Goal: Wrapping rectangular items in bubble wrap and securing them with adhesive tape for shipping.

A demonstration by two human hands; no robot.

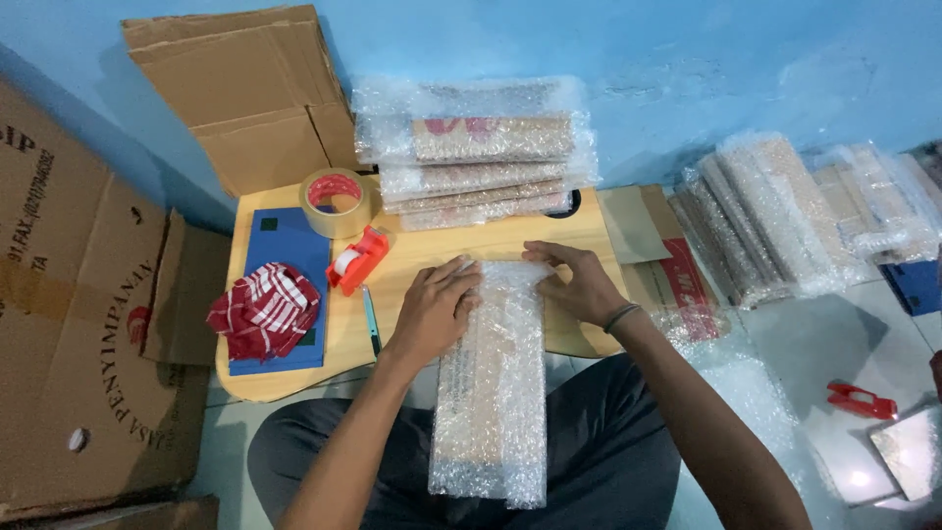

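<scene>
A long flat parcel wrapped in bubble wrap [496, 393] lies lengthwise from my lap onto a small wooden lap table [432, 253]. My left hand [435, 306] presses on its upper left side, fingers bent over the wrap. My right hand [574, 280] holds the upper right corner, fingers curled onto the wrap's far end. A red tape dispenser [357, 259] lies just left of my left hand. Behind it stands a roll of brown packing tape [336, 201].
A stack of bubble-wrapped parcels [476, 152] sits at the table's far edge. More wrapped parcels [785, 211] lie on the floor to the right, with a second red dispenser [862, 400]. A red-checked cloth [265, 309] rests on a blue board [285, 240]. Cardboard boxes [78, 324] stand left.
</scene>
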